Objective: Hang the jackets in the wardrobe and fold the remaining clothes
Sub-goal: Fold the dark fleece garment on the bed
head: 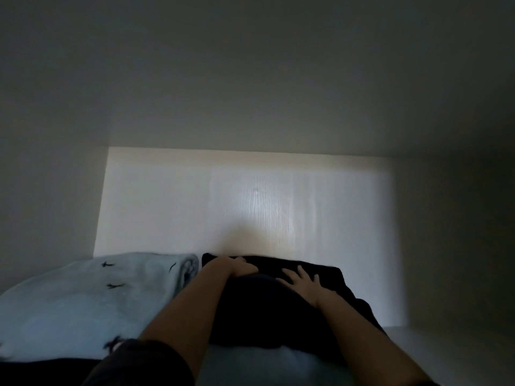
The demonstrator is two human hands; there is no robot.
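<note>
I look into a dim wardrobe compartment. A folded black garment [259,310] lies on the shelf in front of me. My left hand [232,267] rests on its far left part, fingers bent down over the cloth. My right hand [302,282] lies flat on top of it with fingers spread. Beside it on the left sits a folded light blue garment [92,296] with small dark marks.
The white back panel [250,201] of the compartment stands just behind the clothes. Side walls close in at left and right. A strip of bare shelf [434,346] shows to the right of the black garment.
</note>
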